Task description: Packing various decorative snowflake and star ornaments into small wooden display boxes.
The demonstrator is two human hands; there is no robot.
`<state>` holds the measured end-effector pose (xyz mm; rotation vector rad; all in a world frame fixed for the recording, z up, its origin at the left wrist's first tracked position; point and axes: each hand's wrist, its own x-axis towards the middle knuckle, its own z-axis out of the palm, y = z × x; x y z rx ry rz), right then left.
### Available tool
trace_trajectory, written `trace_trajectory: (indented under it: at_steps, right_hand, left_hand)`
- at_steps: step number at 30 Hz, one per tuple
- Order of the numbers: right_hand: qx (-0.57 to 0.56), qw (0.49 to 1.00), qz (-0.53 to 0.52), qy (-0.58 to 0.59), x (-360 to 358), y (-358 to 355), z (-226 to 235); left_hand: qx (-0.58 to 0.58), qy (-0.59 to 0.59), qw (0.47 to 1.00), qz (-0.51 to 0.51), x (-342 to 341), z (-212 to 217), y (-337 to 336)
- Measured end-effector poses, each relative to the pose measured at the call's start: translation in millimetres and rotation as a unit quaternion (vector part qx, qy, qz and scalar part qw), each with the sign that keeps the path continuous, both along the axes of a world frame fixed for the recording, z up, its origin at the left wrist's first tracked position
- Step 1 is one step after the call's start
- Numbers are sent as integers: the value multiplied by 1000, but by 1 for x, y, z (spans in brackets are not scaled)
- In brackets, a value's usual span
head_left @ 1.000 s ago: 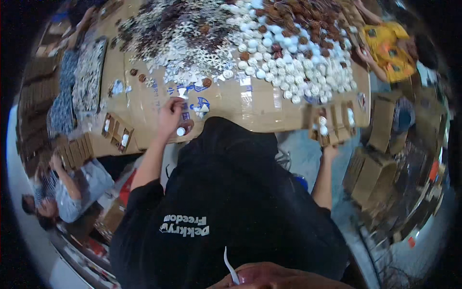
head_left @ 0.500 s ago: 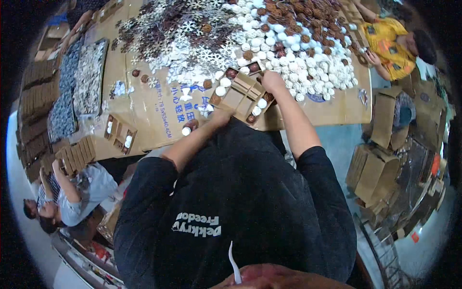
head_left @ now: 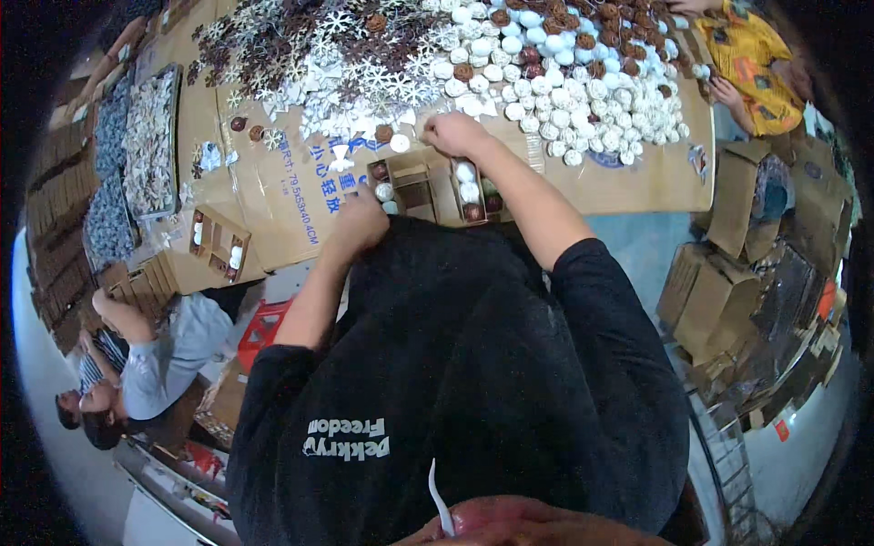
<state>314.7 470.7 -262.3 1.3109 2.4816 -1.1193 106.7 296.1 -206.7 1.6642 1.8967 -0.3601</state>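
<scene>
ok so your box (head_left: 444, 195) sits on the surface (head_left: 657, 193), balls (head_left: 469, 192) along both sides, your left hand (head_left: 362, 220) is beside it, your right hand (head_left: 456, 136) is past its far edge near a white ball (head_left: 401, 144), and I can't tell if either grip's together or apart.

We count two divided boxes (head_left: 442, 196), one at twelve o'clock and one at nine. In the twelve-o'clock box, at least two white balls (head_left: 470, 192) show on its three-o'clock side. Two loose brown balls (head_left: 256, 133) lie at ten, along with one tray (head_left: 171, 136) of pale pieces. Toward three we find at least two cartons (head_left: 708, 293); between eight and nine, one red stool (head_left: 259, 332). The snowflakes (head_left: 350, 82) at eleven are too many for us to count.
</scene>
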Motion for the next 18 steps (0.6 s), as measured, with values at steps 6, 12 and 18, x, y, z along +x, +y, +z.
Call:
trace_trajectory:
  at_steps: [6, 12, 18]
  right_hand:
    - [215, 942, -256, -8, 46, -64, 37]
    - [51, 947, -308, 78, 100, -134, 45]
    - [27, 923, -374, 87, 127, -147, 41]
  left_hand:
    - [-73, -136, 985, 72, 23, -6, 5]
    - [38, -233, 961, 142, 43, 6, -4]
    - [9, -271, 959, 80, 45, 19, 2]
